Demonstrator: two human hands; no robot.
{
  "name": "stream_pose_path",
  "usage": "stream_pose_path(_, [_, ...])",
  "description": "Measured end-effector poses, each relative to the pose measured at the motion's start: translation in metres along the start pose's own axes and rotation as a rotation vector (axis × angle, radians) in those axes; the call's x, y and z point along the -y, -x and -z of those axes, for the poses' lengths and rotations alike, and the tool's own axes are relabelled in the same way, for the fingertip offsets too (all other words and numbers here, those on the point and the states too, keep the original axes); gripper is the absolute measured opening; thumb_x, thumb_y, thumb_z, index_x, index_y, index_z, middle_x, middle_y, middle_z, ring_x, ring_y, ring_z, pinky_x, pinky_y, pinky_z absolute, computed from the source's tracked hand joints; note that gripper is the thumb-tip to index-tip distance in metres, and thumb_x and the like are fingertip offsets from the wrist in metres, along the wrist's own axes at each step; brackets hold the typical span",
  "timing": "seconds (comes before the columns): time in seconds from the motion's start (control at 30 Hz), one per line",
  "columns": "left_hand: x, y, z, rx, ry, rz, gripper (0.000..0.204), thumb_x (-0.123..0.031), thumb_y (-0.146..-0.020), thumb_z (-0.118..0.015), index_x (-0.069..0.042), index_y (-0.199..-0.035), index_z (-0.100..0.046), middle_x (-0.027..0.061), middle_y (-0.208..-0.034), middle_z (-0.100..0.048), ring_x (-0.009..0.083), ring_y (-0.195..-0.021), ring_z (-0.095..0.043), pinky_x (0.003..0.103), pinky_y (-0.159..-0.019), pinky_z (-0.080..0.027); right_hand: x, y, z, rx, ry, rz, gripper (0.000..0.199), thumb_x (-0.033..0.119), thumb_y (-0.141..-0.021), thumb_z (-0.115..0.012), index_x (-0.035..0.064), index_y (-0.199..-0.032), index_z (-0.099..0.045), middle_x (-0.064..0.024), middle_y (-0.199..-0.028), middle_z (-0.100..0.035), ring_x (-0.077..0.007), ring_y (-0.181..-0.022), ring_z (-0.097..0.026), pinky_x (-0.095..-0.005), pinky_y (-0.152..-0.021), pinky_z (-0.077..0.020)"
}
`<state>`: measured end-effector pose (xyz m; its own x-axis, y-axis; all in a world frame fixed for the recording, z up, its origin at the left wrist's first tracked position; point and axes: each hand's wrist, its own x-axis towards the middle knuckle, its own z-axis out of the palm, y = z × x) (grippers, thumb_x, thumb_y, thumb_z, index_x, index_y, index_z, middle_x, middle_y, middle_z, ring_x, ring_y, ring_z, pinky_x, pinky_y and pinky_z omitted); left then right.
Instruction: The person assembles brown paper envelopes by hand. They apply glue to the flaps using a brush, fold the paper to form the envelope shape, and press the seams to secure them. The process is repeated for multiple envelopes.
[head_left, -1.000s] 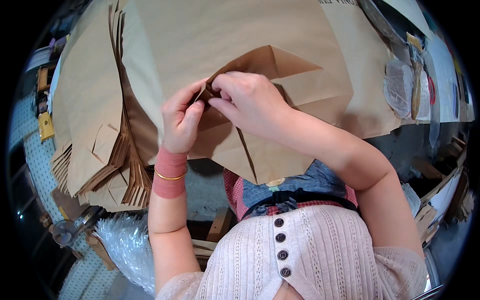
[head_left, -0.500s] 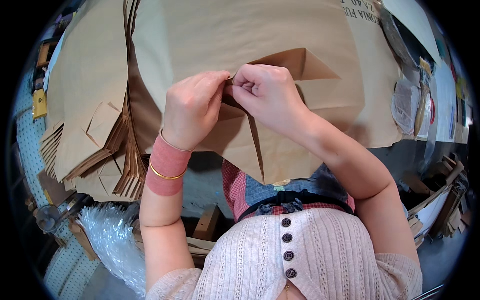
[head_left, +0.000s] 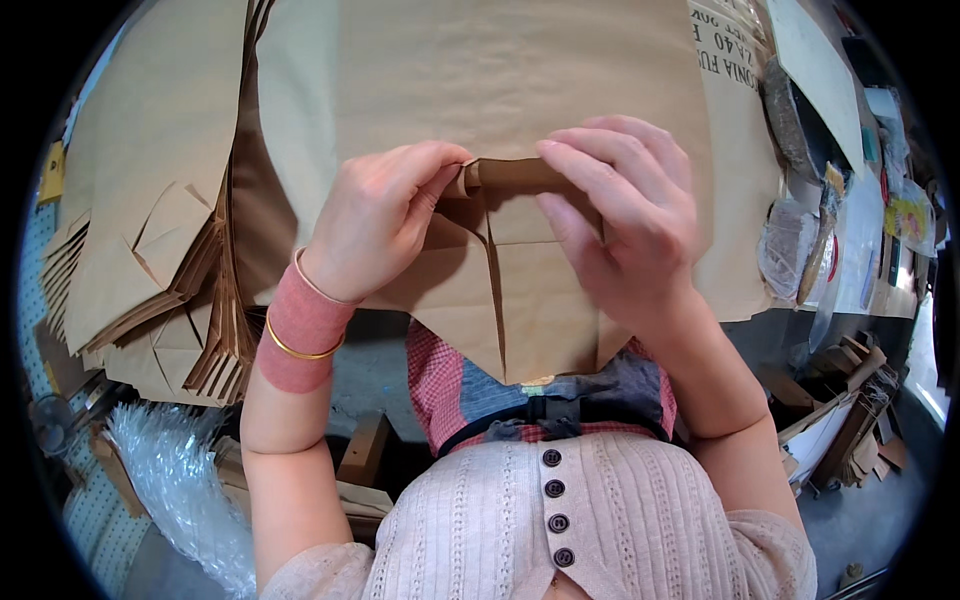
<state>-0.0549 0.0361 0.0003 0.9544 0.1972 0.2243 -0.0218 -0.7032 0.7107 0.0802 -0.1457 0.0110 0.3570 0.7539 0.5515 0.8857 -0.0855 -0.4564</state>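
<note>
A brown paper bag (head_left: 545, 300) lies in front of me, its near end folded out into a pointed flap with a dark opening. My left hand (head_left: 375, 215) pinches the upper rim of that opening between thumb and fingertips, at a small curled corner. At the rim's other end is my right hand (head_left: 640, 215), fingers stretched out and thumb apart, fingertips against or just over the paper edge. Whether those fingertips press on it I cannot tell. Under the bag is a larger paper sheet with dark print (head_left: 735, 150).
At left stands a thick stack of folded brown paper bags (head_left: 150, 250). Clear plastic strands (head_left: 170, 480) hang below it. On the right side are a brush (head_left: 820, 235), a clear plastic bag (head_left: 785, 235) and white sheets. Cardboard scraps (head_left: 850, 430) pile up below there.
My right hand has let go beside the left, moved right and spread its fingers. The bag's rim now stretches between both hands; the left still pinches its corner.
</note>
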Motion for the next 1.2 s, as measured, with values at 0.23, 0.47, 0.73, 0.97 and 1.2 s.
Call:
stream_pose_path(0.23, [0.0,0.001,-0.002,-0.023,-0.001,-0.021,0.011,0.0,-0.089,-0.061,-0.001,-0.099,-0.064,0.0136,-0.081,-0.068,0.0317,-0.071,-0.066,0.036,-0.061,-0.052,0.003,-0.006,-0.003,0.073,-0.05,-0.032,0.029,0.005,-0.066,-0.073,0.0069,-0.094,-0.066,-0.0068,-0.096,-0.066,-0.029,-0.098,-0.061,-0.0444,-0.092,-0.0443])
stream_pose_path(0.47, [-0.003,0.002,-0.002,-0.025,-0.023,-0.039,0.013,0.0,-0.087,-0.062,-0.001,-0.1,-0.064,0.0137,-0.081,-0.068,0.0316,-0.072,-0.067,0.036,-0.061,-0.053,0.0,-0.006,-0.006,0.061,-0.101,-0.074,0.03,0.005,-0.064,-0.076,0.0072,-0.092,-0.066,-0.007,-0.095,-0.067,-0.0284,-0.097,-0.061,-0.0408,-0.088,-0.0434])
stream_pose_path(0.73, [-0.002,0.004,-0.003,-0.032,-0.06,-0.072,0.016,0.005,-0.088,-0.06,0.001,-0.103,-0.066,0.0146,-0.083,-0.068,0.0292,-0.071,-0.067,0.033,-0.062,-0.053,-0.003,-0.008,-0.004,0.035,-0.111,-0.079,0.029,0.005,-0.063,-0.076,0.0077,-0.091,-0.066,-0.0065,-0.094,-0.068,-0.0279,-0.096,-0.062,-0.0392,-0.086,-0.0433])
stream_pose_path(0.97, [-0.001,0.004,-0.002,-0.033,-0.09,-0.081,0.019,0.002,-0.084,-0.064,-0.002,-0.103,-0.065,0.0123,-0.085,-0.069,0.0298,-0.074,-0.068,0.035,-0.064,-0.054,-0.004,-0.008,-0.004,0.065,-0.11,-0.064,0.03,0.005,-0.063,-0.076,0.0076,-0.091,-0.066,-0.0067,-0.095,-0.068,-0.028,-0.097,-0.062,-0.0393,-0.086,-0.0434])
stream_pose_path(1.2, [-0.002,0.003,-0.003,-0.038,-0.087,-0.073,0.018,0.003,-0.085,-0.064,-0.001,-0.102,-0.065,0.0133,-0.086,-0.069,0.0298,-0.074,-0.068,0.035,-0.063,-0.054,-0.007,-0.011,0.003,0.017,-0.102,-0.095,0.031,0.005,-0.063,-0.076,0.0078,-0.092,-0.065,-0.0064,-0.098,-0.068,-0.0282,-0.098,-0.062,-0.0396,-0.086,-0.0435])
